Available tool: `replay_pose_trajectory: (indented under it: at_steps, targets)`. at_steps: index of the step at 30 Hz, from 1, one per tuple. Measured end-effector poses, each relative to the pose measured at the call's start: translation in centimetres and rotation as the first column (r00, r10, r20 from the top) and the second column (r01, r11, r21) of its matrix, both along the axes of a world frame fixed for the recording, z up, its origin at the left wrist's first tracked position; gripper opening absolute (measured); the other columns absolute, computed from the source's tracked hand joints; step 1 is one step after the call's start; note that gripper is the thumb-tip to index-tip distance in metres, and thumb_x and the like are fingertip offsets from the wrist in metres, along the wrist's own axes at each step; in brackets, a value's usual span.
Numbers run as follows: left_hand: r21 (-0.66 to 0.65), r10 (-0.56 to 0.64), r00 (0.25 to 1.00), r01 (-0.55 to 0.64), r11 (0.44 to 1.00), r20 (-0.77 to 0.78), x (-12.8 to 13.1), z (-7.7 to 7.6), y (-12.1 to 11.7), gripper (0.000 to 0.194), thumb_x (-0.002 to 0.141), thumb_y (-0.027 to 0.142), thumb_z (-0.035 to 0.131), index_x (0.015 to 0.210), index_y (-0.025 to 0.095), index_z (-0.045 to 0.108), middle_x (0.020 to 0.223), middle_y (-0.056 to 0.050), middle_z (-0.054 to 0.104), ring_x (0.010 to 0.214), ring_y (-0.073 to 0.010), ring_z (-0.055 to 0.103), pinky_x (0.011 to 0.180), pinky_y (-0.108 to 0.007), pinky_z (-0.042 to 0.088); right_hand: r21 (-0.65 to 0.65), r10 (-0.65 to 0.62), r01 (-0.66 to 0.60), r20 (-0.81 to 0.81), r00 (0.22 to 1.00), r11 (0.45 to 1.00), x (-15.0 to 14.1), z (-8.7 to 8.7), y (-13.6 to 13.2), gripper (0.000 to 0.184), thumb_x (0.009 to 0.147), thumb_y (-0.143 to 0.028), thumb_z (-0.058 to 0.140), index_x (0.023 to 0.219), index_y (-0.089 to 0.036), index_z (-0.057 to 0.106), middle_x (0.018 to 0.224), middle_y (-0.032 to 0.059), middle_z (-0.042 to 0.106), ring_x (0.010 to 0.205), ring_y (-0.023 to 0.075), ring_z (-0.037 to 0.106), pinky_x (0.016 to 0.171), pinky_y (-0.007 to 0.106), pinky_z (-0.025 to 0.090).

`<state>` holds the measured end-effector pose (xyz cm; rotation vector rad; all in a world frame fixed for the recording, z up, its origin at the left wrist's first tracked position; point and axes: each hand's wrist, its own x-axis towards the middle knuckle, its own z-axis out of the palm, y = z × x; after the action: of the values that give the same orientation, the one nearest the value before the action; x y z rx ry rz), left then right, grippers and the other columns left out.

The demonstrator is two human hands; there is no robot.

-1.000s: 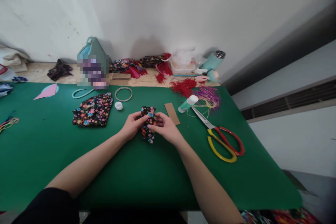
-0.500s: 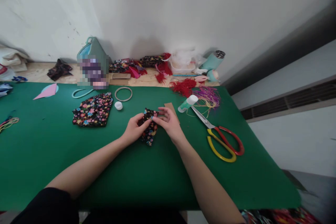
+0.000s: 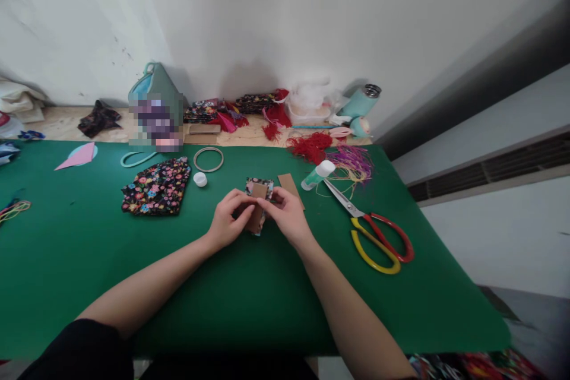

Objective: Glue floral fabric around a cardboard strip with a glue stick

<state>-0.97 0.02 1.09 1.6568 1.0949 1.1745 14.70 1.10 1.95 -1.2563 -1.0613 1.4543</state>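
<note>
Between both hands is a small piece of black floral fabric [image 3: 252,181] with a brown cardboard strip [image 3: 260,191] lying along its upper face. My left hand [image 3: 230,219] is closed on the left edge of the fabric, fingertips at the cardboard. From the right, my right hand [image 3: 287,214] pinches the other edge, its thumb on the strip. A second cardboard strip [image 3: 289,183] lies on the green mat just behind my right hand. The lower part of the fabric is partly covered by my fingers.
Right of the hands lie a glue stick [image 3: 317,175] and large scissors [image 3: 365,214] with red and yellow handles. Floral cloth [image 3: 158,187], a white cap [image 3: 200,179] and a ring [image 3: 209,159] lie to the left. Red threads [image 3: 309,147] and a flask [image 3: 363,102] are behind.
The floral fabric has been turned over, so the cardboard strip on its other face now shows. Both hands stay at about the same place, with their fingers shifted along the edges.
</note>
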Motion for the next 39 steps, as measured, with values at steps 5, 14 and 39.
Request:
replay_pose_trajectory:
  at_steps: [5, 14, 39]
  targets:
    - [-0.236, 0.064, 0.946, 0.013, 0.972, 0.316, 0.2, -0.9, 0.9, 0.062, 0.067, 0.029, 0.075, 0.121, 0.023, 0.045, 0.108, -0.007, 0.054, 0.083, -0.0139, 0.058, 0.077, -0.029, 0.048, 0.027, -0.029, 0.029, -0.006, 1.0, 0.999, 0.5, 0.4, 0.1, 0.03, 0.06, -0.038, 0.075, 0.08, -0.022, 0.061, 0.082, 0.0034, 0.068, 0.077, 0.0208, 0.064, 0.066, 0.034, 0.052]
    - [-0.416, -0.03, 0.891, 0.242, 0.877, 0.453, 0.1, -1.5, 1.1, 0.056, 0.062, 0.023, 0.078, 0.109, 0.019, 0.048, 0.094, -0.005, 0.065, 0.078, -0.0138, 0.062, 0.076, -0.028, 0.048, 0.092, -0.049, 0.047, 0.025, 0.998, 0.995, 0.7, 1.9, -0.2, 0.029, 0.065, -0.047, 0.069, 0.072, -0.02, 0.061, 0.064, -0.0021, 0.058, 0.059, 0.0128, 0.054, 0.054, 0.024, 0.047]
    - [0.592, 0.367, 0.888, -0.142, 0.793, -0.278, -0.6, 0.0, 0.1, 0.021, 0.071, 0.008, 0.06, 0.083, 0.024, 0.065, 0.084, -0.002, 0.061, 0.089, -0.0205, 0.051, 0.085, -0.04, 0.038, -0.1, 0.038, -0.046, -0.076, 0.996, 0.994, 0.7, 1.9, -0.2, 0.039, 0.051, -0.04, 0.081, 0.076, -0.018, 0.059, 0.067, -0.0007, 0.065, 0.059, 0.0138, 0.063, 0.058, 0.028, 0.055]
